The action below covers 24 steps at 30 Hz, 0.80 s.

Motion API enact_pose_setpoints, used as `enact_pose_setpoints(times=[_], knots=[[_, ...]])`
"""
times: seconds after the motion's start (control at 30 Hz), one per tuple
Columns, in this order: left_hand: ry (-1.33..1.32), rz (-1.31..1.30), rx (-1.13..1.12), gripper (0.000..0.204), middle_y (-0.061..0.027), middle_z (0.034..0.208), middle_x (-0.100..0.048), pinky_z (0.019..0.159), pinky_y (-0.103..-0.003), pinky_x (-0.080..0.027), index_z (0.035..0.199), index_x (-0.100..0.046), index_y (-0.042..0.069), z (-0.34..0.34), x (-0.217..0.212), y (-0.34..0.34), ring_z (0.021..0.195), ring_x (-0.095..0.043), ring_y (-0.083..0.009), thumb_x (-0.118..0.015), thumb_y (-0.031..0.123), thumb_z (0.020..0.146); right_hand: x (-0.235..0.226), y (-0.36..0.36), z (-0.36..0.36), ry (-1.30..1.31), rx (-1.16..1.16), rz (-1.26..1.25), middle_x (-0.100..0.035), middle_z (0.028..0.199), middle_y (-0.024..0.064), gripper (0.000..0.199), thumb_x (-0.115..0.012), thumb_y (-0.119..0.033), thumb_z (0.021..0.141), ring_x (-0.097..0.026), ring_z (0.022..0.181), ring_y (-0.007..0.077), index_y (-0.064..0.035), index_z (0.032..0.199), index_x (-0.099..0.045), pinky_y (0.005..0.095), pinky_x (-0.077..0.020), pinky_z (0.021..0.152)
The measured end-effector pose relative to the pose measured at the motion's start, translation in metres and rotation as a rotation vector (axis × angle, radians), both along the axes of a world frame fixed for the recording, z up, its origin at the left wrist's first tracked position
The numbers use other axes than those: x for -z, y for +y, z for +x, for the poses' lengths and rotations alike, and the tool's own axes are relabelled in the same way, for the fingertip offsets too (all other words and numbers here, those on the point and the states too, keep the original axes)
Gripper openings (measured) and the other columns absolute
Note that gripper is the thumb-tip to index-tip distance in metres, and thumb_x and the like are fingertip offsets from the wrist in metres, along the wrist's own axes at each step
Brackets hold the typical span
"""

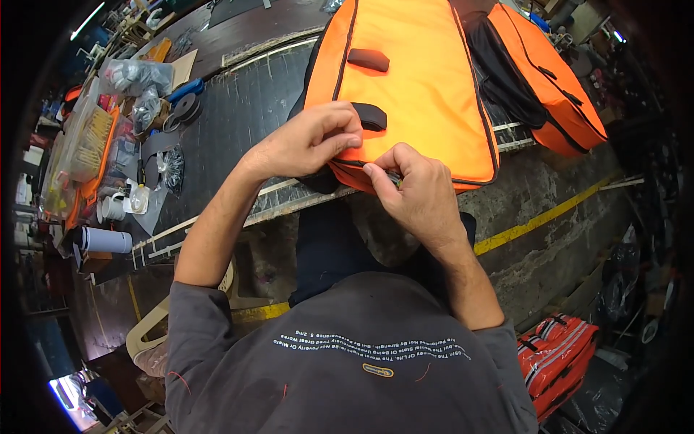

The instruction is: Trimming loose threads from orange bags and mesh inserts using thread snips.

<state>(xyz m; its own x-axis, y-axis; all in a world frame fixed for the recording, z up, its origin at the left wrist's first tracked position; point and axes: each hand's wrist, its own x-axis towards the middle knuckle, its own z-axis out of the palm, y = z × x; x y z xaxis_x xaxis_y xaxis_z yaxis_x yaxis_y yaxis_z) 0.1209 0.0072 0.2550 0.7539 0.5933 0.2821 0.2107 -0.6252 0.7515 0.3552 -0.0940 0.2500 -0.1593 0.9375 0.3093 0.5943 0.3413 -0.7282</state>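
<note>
An orange bag [426, 94] with black piping and two dark loops lies on the table, its near end at the table's edge. My left hand [314, 141] is closed over the bag's near left corner, thumb and fingers pinched together. What that pinch holds, if anything, is too small to make out. Close beside it, my right hand [419, 192] grips the bag's near edge, thumb pressed along the dark zip seam [352, 163]. Something small between the right thumb and fingers is mostly hidden.
A second orange-and-black bag [542, 79] stands to the right. Left on the dark table are a plastic box [90, 137], a roll of black tape [188, 107], a mug [112, 207] and a white cylinder [105, 239]. A red bag [557, 362] lies at lower right, a plastic chair [155, 322] lower left.
</note>
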Motion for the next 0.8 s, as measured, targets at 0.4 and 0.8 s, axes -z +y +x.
enact_pose_setpoints(times=[0.4, 0.8], knots=[[-0.014, 0.208, -0.658, 0.059, -0.0024, 0.137, -0.067, 0.085, -0.027, -0.051, 0.15, -0.066, 0.011, -0.07, -0.01, -0.001, 0.108, -0.064, -0.0131, -0.061, -0.009, 0.095, -0.005, -0.021, 0.026, 0.035, 0.215, 0.09, -0.08, 0.093, 0.0147, 0.039, -0.094, -0.032, 0.09, -0.078, 0.076, 0.0302, -0.0031, 0.108, -0.075, 0.0408, -0.0593, 0.069], [0.088, 0.27, -0.268, 0.051, -0.0065, 0.118, -0.072, 0.078, -0.032, -0.051, 0.137, -0.075, 0.009, -0.052, 0.001, -0.008, 0.096, -0.069, -0.0188, -0.075, -0.001, 0.087, 0.019, -0.031, 0.035, -0.022, 0.235, 0.122, -0.08, 0.094, 0.0127, 0.029, -0.091, -0.02, 0.091, -0.079, 0.081, 0.0323, -0.0053, 0.109, -0.074, 0.0401, -0.0604, 0.07]])
